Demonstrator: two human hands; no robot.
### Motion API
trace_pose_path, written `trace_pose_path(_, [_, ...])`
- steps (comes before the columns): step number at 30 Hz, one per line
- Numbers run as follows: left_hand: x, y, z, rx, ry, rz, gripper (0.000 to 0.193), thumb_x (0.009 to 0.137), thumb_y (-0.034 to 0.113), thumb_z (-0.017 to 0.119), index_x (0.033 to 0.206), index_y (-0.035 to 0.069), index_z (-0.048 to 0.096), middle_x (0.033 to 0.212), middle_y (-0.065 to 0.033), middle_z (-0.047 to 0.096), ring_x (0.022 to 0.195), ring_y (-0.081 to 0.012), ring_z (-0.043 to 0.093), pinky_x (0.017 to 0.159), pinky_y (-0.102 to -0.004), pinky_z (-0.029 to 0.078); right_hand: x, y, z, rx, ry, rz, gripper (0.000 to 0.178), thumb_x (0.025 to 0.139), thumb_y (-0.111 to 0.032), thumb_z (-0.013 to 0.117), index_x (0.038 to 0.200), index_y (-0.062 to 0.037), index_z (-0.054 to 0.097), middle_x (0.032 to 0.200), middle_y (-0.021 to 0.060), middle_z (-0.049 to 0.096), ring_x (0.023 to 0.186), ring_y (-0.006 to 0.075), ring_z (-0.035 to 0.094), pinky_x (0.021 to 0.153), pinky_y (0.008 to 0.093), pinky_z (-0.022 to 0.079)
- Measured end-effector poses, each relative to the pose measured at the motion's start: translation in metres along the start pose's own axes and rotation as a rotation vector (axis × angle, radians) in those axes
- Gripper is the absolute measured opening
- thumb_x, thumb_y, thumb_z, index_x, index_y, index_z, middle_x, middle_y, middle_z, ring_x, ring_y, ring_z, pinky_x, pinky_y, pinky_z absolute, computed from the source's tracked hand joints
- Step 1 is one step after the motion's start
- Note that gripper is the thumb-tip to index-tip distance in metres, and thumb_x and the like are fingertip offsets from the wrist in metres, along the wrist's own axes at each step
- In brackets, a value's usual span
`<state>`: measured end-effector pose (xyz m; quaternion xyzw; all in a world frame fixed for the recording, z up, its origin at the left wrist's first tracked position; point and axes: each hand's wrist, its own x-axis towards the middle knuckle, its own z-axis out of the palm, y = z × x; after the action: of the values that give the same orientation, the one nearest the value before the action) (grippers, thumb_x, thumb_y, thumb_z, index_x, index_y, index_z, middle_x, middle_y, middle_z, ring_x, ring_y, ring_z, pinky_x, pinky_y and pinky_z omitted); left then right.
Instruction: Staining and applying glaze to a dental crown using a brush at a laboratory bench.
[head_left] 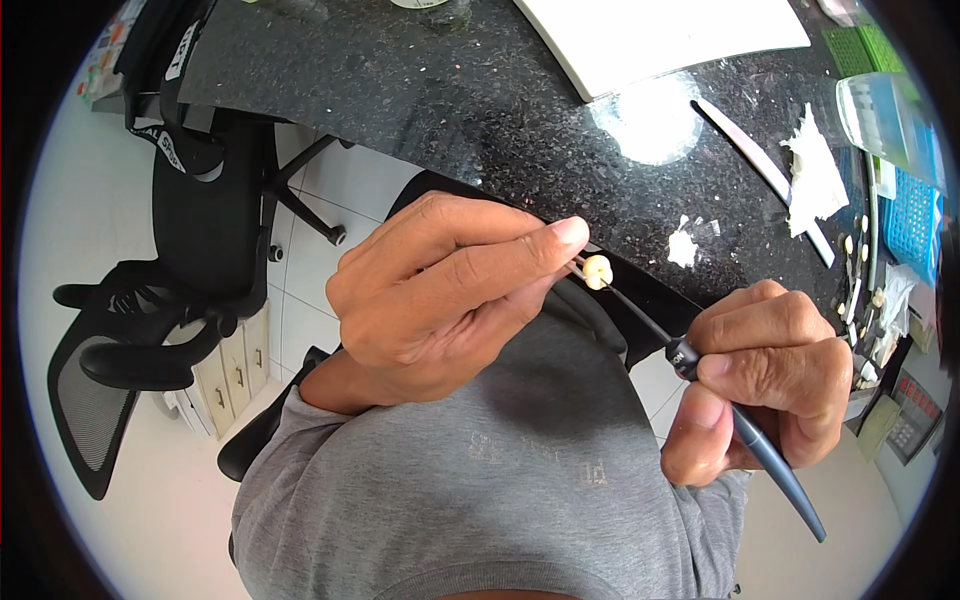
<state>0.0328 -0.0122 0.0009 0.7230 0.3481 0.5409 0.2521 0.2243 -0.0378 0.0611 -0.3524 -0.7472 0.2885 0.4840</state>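
Note:
My left hand (455, 285) is closed, its thumb and fingers pinching a slim metal tool (576, 266), most of it hidden; it looks like a pair of tweezers. At its tip sits a small yellowish-white dental crown (598, 271), shaped like a molar. In my right hand (775, 375) is a fine-tipped brush (775, 465) with a dark, tapering blue-grey handle, gripped near its black collar. Its thin dark shaft points up and left, and the tip touches or nearly touches the crown. Both hands are held up in front of my grey shirt, near the table's edge.
On the black speckled table (400, 90) lie a white pad (660, 40), a pale flat strip (745, 150), crumpled tissue (815, 180) and white scraps (684, 247). A clear cup (880, 115), a blue basket (910, 225) and several small tooth-coloured pieces line the right. A black office chair (210, 200) stands left.

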Motion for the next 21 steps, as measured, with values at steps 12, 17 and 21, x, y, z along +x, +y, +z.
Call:
trace_pose_path(12, [-0.0012, 0.0012, 0.0002, -0.008, 0.002, -0.015, 0.033, 0.061, -0.006, 0.077, 0.091, 0.007, 0.072, 0.068, -0.0012, 0.062, 0.053, -0.0071, 0.054, 0.039, -0.0178, 0.037, -0.0012, -0.0006, -0.0016, 0.031, -0.028, -0.002, 0.018, 0.066, 0.001, 0.056, 0.083, 0.0032, 0.049, 0.07, 0.0127, 0.052, 0.051, 0.0117, 0.05, 0.045, 0.023, 0.043])
trace_pose_path(17, [-0.0018, 0.0028, 0.0005, -0.006, -0.003, -0.008, 0.033, 0.061, -0.006, 0.078, 0.091, 0.007, 0.072, 0.069, -0.0015, 0.062, 0.053, -0.0074, 0.054, 0.039, -0.0178, 0.037, -0.003, -0.0029, -0.0019, 0.018, -0.017, 0.003, 0.017, 0.068, 0.0, 0.056, 0.083, 0.0028, 0.049, 0.07, 0.0125, 0.052, 0.051, 0.0116, 0.05, 0.045, 0.023, 0.044])
trace_pose_path(21, [0.0001, 0.002, 0.0014, -0.006, -0.004, -0.009, 0.033, 0.061, -0.006, 0.078, 0.091, 0.007, 0.072, 0.069, -0.0018, 0.062, 0.054, -0.0078, 0.055, 0.039, -0.0179, 0.038, -0.003, -0.0022, -0.0026, 0.014, -0.013, 0.013, 0.016, 0.07, -0.001, 0.057, 0.082, 0.0021, 0.048, 0.071, 0.0132, 0.052, 0.051, 0.0118, 0.048, 0.045, 0.023, 0.043])
